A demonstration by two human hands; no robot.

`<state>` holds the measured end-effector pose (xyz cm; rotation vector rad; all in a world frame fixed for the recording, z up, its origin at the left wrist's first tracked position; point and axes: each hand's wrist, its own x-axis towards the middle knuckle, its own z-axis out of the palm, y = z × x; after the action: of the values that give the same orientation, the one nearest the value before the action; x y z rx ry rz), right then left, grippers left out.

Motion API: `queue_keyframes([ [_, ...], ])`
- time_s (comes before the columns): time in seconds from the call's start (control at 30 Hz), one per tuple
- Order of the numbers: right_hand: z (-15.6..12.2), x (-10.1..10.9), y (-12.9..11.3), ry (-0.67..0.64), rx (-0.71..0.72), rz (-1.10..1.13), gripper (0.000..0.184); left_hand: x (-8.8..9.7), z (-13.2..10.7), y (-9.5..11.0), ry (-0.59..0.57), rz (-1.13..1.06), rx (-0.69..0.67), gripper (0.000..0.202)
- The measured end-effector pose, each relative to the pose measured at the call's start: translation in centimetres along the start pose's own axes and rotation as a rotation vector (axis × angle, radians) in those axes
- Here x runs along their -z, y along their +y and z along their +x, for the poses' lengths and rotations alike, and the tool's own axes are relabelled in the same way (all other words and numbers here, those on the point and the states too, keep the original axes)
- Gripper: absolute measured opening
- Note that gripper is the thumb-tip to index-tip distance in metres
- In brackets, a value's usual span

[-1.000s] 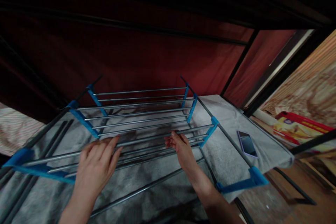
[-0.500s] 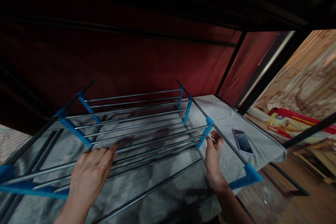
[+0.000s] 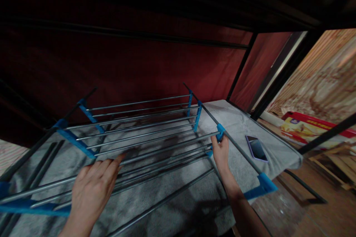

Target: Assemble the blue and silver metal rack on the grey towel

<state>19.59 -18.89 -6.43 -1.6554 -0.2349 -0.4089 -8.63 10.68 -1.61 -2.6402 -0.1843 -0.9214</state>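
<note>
A rack [image 3: 139, 135] of grey metal tubes and blue plastic brackets lies on its side on a grey cloth. My left hand [image 3: 94, 185] is closed over one of its metal tubes [image 3: 167, 144], at the near left; the fingertips are hidden behind the tube. At the tube's right end, my right hand [image 3: 221, 153] is wrapped round a blue bracket [image 3: 220, 129] and covers most of it. The bracket sits on a dark side pole [image 3: 241, 152]. Another blue bracket [image 3: 261, 188] is at the pole's near end.
A phone [image 3: 256, 149] lies on the grey cloth [image 3: 222, 109], right of the rack. A loose-looking tube [image 3: 167, 200] runs along the near side. Dark frame posts [image 3: 241, 68] and a red sheet [image 3: 155, 70] enclose the back. A red and yellow box [image 3: 308, 129] stands beyond, at right.
My right hand has moved up and slightly left and closed round the blue bracket. My left hand stays on the tube. The view has shifted slightly.
</note>
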Motion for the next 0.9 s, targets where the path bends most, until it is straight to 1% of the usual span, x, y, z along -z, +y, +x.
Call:
queue_keyframes([
  [0.17,-0.1,-0.2,0.2,0.051,0.061,-0.141,0.023,0.0,0.1,-0.1,-0.003,0.001,0.017,0.033],
  [0.27,-0.2,-0.4,0.4,0.066,0.092,-0.186,0.020,0.0,0.1,-0.2,-0.007,-0.006,0.016,0.033],
  [0.33,-0.3,-0.5,0.5,0.075,0.084,-0.207,0.020,0.1,0.0,-0.2,-0.013,-0.011,0.003,0.032],
  [0.5,-0.3,-0.7,0.6,0.058,0.054,-0.211,0.022,0.2,-0.2,-0.4,-0.031,-0.003,-0.010,0.031],
  [0.9,-0.2,-0.7,1.2,0.041,0.087,-0.172,0.022,0.3,0.1,-0.4,-0.011,-0.018,-0.016,0.029],
])
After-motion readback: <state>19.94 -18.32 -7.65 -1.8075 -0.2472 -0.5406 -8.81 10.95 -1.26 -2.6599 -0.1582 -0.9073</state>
